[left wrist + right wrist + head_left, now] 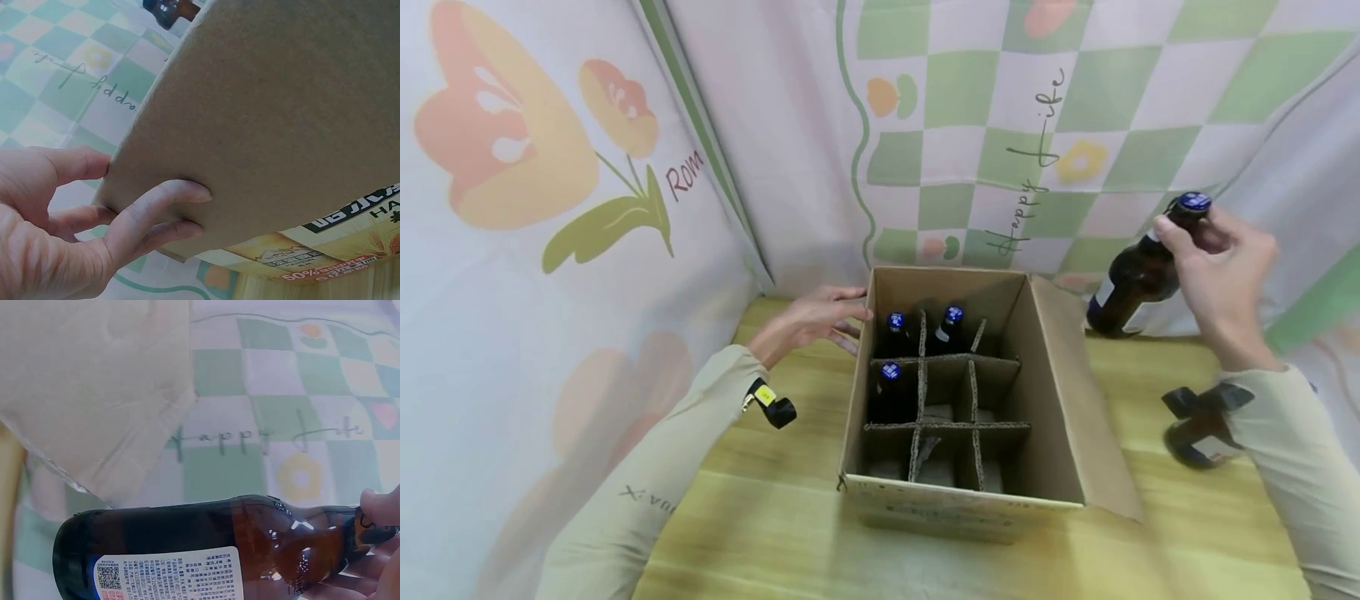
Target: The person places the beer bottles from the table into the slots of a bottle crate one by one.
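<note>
A brown glass beer bottle with a blue cap hangs tilted in my right hand, which grips it round the neck, right of the box. In the right wrist view, the bottle lies sideways with its white label showing. My left hand touches the cardboard box near its far left corner. In the left wrist view, fingertips rest against the brown cardboard. Three blue-capped bottles stand inside: far left, far middle and middle left.
Cardboard dividers split the box into several compartments. Its right flap is folded outward. Another brown bottle stands on the wooden table, partly covered by the right wrist strap. Patterned curtains hang behind and at the sides.
</note>
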`<state>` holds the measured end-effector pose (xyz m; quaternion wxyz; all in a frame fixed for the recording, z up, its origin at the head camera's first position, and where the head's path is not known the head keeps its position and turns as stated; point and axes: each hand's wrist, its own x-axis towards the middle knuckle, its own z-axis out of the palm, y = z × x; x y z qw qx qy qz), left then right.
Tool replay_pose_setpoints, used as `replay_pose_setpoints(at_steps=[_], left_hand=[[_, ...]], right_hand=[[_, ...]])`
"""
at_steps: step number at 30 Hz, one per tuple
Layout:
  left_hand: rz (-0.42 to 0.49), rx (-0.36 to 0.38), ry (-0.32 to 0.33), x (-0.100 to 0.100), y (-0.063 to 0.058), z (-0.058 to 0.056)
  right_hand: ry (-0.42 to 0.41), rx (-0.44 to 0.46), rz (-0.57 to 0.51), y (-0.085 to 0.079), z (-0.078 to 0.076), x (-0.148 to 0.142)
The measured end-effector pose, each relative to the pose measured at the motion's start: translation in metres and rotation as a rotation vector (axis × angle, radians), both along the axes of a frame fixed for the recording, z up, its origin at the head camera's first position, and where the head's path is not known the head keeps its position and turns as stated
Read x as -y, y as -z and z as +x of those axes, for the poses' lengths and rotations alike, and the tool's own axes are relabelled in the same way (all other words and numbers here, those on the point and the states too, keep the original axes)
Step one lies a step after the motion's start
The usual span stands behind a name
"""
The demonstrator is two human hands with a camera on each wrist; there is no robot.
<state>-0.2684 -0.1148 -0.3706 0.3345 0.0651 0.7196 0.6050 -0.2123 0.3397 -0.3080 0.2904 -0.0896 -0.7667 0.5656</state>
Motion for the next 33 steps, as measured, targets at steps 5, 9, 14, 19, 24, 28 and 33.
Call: replay_pose_setpoints(at_steps=[5, 9, 14, 19, 24, 28, 33], left_hand=[[-0.007, 0.002, -0.008, -0.002, 0.0, 0.0], [-0.01, 0.0, -0.019, -0.003, 0.0, -0.001], [-0.006, 0.003, -0.015, -0.003, 0.002, -0.001], [-0.008, 0.012, -0.02, -0.001, 0.001, 0.002], [-0.001, 0.004, -0.02, 0.001, -0.001, 0.002], [-0.002, -0.003, -0.01, 0.0, 0.0, 0.0], [-0.008, -0.001, -0.009, -0.001, 0.001, 0.0]], right_hand=[[0.066, -0.149, -0.049, -0.013, 0.001, -0.006], [0.069, -0.195, -0.082, -0.021, 0.002, -0.007], [0.089, -0.195, 0.041, -0.027, 0.015, 0.01], [0.078, -0.236, 0.177, -0.038, 0.028, 0.04], [-0.022, -0.222, 0.195, -0.05, 0.035, 0.067], [-0.074, -0.233, 0.217, -0.052, 0.038, 0.082], [-0.098, -0.243, 0.201, -0.051, 0.041, 0.091]])
